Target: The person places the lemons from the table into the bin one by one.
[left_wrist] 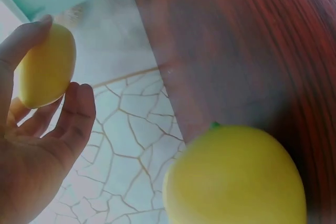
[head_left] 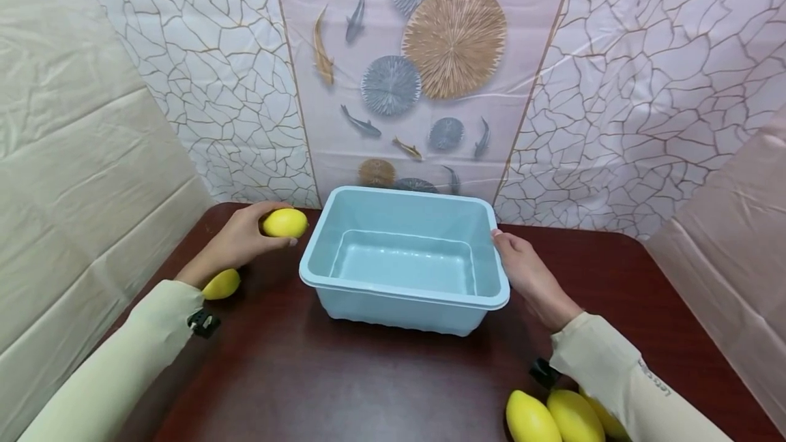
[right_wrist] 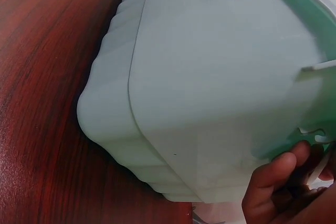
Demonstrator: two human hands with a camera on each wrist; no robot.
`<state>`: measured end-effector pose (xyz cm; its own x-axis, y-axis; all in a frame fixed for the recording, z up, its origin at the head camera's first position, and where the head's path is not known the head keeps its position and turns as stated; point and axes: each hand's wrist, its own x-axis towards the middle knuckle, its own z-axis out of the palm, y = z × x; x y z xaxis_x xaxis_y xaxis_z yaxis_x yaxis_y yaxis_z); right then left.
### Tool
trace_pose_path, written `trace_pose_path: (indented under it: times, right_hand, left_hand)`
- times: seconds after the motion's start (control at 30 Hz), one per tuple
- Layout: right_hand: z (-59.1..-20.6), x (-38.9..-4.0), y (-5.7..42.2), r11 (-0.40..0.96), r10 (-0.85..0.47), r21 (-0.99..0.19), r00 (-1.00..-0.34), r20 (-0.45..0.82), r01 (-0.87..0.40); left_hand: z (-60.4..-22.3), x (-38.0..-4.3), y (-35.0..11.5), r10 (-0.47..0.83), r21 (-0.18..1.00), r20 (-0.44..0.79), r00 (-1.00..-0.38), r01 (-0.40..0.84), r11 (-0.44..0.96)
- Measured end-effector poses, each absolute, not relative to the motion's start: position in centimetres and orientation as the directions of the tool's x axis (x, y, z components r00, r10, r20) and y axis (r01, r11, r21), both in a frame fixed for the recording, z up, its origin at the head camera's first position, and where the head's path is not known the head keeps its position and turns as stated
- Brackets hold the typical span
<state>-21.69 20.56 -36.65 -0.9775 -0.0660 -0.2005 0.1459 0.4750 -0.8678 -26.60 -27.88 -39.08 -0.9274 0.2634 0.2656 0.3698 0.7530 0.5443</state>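
Observation:
My left hand (head_left: 247, 232) holds a yellow lemon (head_left: 285, 223) between thumb and fingers, just left of the basin's rim. In the left wrist view the thumb lies along one side of the lemon (left_wrist: 50, 66) and the fingertips meet the other. Another yellow fruit (head_left: 222, 284) lies on the table below that wrist; its small green stem end shows close up in the left wrist view. A light blue plastic basin (head_left: 393, 299) stands upright in the middle, with nothing inside. My right hand (head_left: 529, 271) grips its right rim, thumb on top and fingers curled underneath.
Several yellow fruits (head_left: 533, 418) lie at the table's near right, partly hidden by the right sleeve. The dark red-brown table (head_left: 344, 387) is bounded by a patterned cloth (head_left: 245, 87) behind and plain beige cloth at the sides.

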Motion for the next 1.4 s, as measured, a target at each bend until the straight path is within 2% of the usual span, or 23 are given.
trace_pose_path:
  times: [0.33, 0.7, 1.2, 1.4]
  right_hand:
    - [-36.8, -21.6, 20.6, 0.485, -0.067, -0.863, -0.978, -0.197, 0.141]
    - [-36.9, -21.5, 20.7, 0.479, -0.075, -0.867, -0.977, -0.199, 0.140]
    - [-36.7, -21.7, 20.6, 0.487, -0.066, -0.863, -0.979, -0.193, 0.137]
    - [-36.9, -21.6, 20.6, 0.484, -0.070, -0.863, -0.977, -0.201, 0.143]
  left_hand:
    - [-38.2, -25.9, -26.9, 0.225, 0.599, 0.298, -0.928, 0.365, 0.713]
    - [-37.1, -24.8, -25.6, 0.111, 0.681, 0.408, -0.906, 0.383, 0.624]
    - [-36.3, -24.4, -24.1, 0.093, 0.706, 0.438, -0.894, 0.406, 0.580]
    - [-35.7, -24.0, -23.2, 0.124, 0.706, 0.435, -0.892, 0.423, 0.567]
